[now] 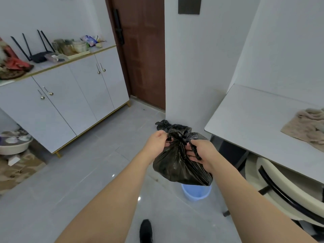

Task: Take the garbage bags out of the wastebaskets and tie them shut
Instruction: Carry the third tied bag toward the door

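Note:
A full black garbage bag (178, 165) hangs in the air in front of me, its neck gathered into a knot at the top. My left hand (157, 141) pinches a twisted strand of the bag on the knot's left side. My right hand (199, 151) holds the other strand, which runs across its palm and fingers. Directly under the bag stands a light blue wastebasket (196, 193) on the floor, mostly hidden by the bag. A second black bag (164, 125), tied, lies on the floor behind, by the wall.
A white table (254, 123) with a beige cloth (308, 127) stands at the right, a cream chair (284, 190) tucked under it. A white cabinet (70, 102) lines the left wall beside a brown door (145, 50). My black shoe (145, 230) shows on the grey tiles.

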The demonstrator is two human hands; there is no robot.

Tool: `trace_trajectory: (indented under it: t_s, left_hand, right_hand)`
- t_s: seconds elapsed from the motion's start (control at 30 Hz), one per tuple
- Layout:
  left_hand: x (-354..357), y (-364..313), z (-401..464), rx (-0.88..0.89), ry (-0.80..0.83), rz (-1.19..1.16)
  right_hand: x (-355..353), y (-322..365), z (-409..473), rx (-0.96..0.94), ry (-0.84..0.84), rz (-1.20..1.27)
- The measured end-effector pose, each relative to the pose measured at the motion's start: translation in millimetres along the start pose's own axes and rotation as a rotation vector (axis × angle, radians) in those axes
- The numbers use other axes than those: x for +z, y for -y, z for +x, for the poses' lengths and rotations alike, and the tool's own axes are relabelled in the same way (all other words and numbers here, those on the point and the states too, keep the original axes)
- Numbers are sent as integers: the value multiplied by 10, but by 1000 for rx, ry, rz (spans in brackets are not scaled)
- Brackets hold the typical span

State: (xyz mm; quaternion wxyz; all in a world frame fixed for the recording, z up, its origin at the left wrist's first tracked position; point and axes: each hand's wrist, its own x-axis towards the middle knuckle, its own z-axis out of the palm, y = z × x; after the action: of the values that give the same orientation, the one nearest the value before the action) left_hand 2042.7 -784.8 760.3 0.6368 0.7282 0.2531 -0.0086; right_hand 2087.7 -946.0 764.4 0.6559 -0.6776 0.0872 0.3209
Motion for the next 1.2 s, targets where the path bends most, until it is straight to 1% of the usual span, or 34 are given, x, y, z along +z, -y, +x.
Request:
trace_trajectory:
  t_s: [0.1, 0.17, 0.27, 0.43, 0.53, 0.7, 0.8, 0.9, 1.0, 1.13, 1.2]
  left_hand:
    - [-229, -87, 592, 8, 28, 19]
    - [-395, -171, 984, -7, 62, 18]
    - [-608, -273, 1561, -12, 116, 20]
    - [-741, -331, 2463, -101, 198, -26]
    - [-693, -350, 2985, -127, 253, -7]
    - [-540, -415, 3890, -167, 323, 67]
    - [-446, -517, 4406, -176, 388, 197]
    - [-358, -602, 4914, -137, 468, 325]
    - [-256, -662, 5429, -105, 512, 412]
    - [-57, -357, 6109, -64, 577, 497]
    - [127, -64, 6528, -6, 667, 526]
  right_hand:
    - [228, 252, 443, -34, -31, -41]
    - [399, 423, 739, -24, -77, -90]
    - [620, 643, 1207, -15, -105, -78]
    - [814, 899, 1945, 6, -190, -128]
    - [801, 1026, 2404, -1, -230, -141]
    - [677, 1152, 3290, 35, -271, -94]
    - [555, 1224, 3797, 52, -308, -65]
    - [454, 1312, 4204, 59, -352, -48]
    - [417, 1392, 4573, 67, -407, -51]
    - [331, 1337, 5163, 99, -475, -26]
    - [246, 1152, 5595, 121, -547, 4]
